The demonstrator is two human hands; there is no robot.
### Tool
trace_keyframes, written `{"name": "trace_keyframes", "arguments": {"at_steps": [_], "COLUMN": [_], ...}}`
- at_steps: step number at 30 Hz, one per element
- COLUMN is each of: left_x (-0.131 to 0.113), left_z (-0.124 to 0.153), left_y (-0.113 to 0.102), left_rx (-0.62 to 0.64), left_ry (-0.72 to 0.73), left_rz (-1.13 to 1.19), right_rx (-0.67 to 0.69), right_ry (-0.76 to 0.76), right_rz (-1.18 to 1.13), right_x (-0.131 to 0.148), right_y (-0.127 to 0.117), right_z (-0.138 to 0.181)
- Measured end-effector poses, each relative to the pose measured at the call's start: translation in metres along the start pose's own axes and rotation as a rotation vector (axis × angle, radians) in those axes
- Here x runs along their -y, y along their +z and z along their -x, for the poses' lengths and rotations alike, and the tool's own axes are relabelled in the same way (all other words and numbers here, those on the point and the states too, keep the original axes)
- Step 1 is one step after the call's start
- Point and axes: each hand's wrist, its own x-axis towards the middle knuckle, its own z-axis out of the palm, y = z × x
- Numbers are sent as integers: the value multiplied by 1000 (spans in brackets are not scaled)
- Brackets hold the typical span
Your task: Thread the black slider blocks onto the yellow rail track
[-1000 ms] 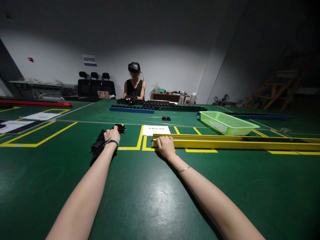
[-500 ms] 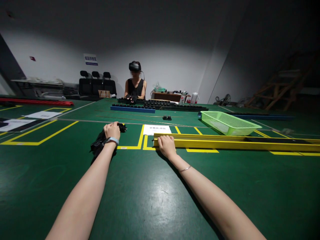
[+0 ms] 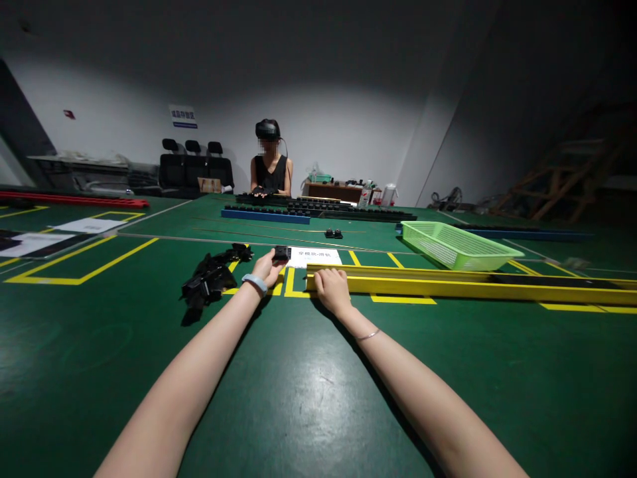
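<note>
A small black block-like part (image 3: 281, 253) is held in the fingers of my left hand (image 3: 267, 267), just above the table and left of the yellow rail's near end. My right hand (image 3: 332, 289) is closed around the left end of the long yellow rail (image 3: 438, 287), which lies across the table to the right. Left of my left hand lies a loose heap of black parts (image 3: 208, 279). Behind the rail's end, a white paper label (image 3: 314, 257) with printed characters is stuck to the green table (image 3: 318, 385).
A light green plastic basket (image 3: 458, 245) stands behind the rail. Two small black parts (image 3: 333, 234) and thin rods (image 3: 263, 236) lie farther back. Across the table sits a person (image 3: 271, 169) in a headset, beside blue (image 3: 263, 216) and black rails. Red rails (image 3: 74, 199) lie far left.
My left hand has left the black heap and moved right toward the rail's end, carrying a small black part. My right hand stays on the yellow rail.
</note>
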Motion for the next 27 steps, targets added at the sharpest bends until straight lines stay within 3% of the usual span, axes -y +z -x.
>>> {"name": "trace_keyframes", "arguments": {"at_steps": [2,9,13,22,27], "left_x": [9,14,21,28,28], "left_z": [1,0,6,10,14], "left_y": [-1,-18,-24,-25,-27], "left_rx": [3,82,168,200,320], "left_ry": [-83,-76,-90,-49,-5], "left_rz": [46,87,29,-219,-298], "right_rx": [1,2,10,11,18], "right_ry": [0,-3,-4,-1,-3], "right_rz": [4,11,11,17,30], "right_x": [0,0,1,1,1], "right_y": [0,1,0,-2,-2], "right_z": [0,-1,-1,0,-1]}}
